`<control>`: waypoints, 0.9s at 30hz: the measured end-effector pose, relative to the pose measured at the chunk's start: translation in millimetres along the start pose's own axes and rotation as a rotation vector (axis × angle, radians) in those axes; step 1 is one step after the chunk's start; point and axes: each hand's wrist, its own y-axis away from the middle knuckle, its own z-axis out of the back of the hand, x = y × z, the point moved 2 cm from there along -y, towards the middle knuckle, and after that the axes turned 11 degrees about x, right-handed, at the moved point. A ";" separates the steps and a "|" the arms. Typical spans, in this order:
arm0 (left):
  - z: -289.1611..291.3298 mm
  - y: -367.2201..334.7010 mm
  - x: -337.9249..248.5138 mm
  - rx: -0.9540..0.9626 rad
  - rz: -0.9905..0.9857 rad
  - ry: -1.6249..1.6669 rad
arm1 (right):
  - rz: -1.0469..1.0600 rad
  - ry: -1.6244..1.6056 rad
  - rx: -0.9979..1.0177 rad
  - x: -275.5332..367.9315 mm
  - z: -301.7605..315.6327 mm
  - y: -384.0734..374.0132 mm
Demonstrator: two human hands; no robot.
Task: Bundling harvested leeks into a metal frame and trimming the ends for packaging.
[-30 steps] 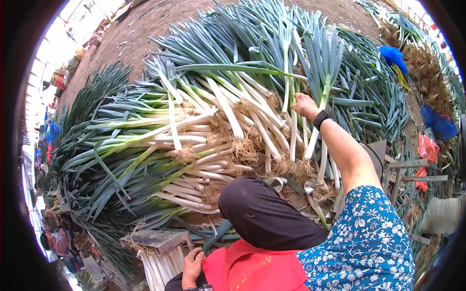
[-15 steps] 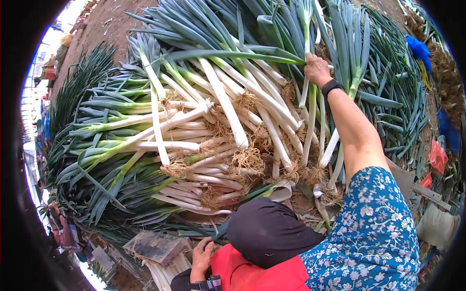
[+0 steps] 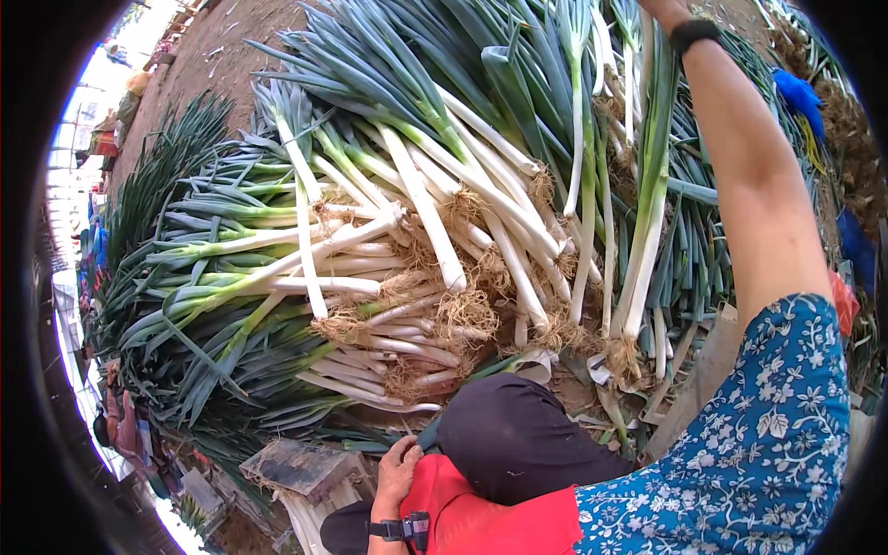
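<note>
My right hand (image 3: 664, 11) reaches to the top edge of the view. Its fingers are cut off there, so their grip is hidden. Just below it run the long green leaves of a leek (image 3: 655, 176) with a thick white shank and roots at the lower end. Low in the middle, beside my dark-clad knee (image 3: 518, 435), my left hand (image 3: 398, 470) has its fingers curled. A dark green leaf (image 3: 431, 433) lies against its fingertips; whether they grip it is unclear. Between the hands spreads a large pile of leeks (image 3: 435, 213), white shanks and tangled roots toward the middle.
A small wooden stool or block (image 3: 301, 467) stands left of my left hand. Dark green leaves (image 3: 171, 176) heap at the far left. A blue bag (image 3: 800, 100) and a reddish plastic bag (image 3: 843, 303) lie at the right. Bare soil (image 3: 208, 69) shows at the back left.
My right hand has moved up and away from the leeks' middle to the top edge. Leeks at the right have shifted, and one long leaf no longer stretches across the pile. My left hand stays by the knee.
</note>
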 end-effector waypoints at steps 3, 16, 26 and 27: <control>-14.0 16.4 30.3 -0.064 0.049 0.150 | -0.101 0.068 0.525 122.3 21.7 67.2; -17.4 21.2 42.3 -0.046 0.018 -0.066 | -0.197 -0.245 1.039 97.2 -104.6 414.6; -28.7 26.3 60.3 -0.050 -0.064 0.102 | -0.190 -0.826 1.520 114.7 -58.7 395.7; -26.5 30.9 60.2 -0.066 -0.062 0.127 | -0.251 -1.030 1.540 116.9 -40.5 409.0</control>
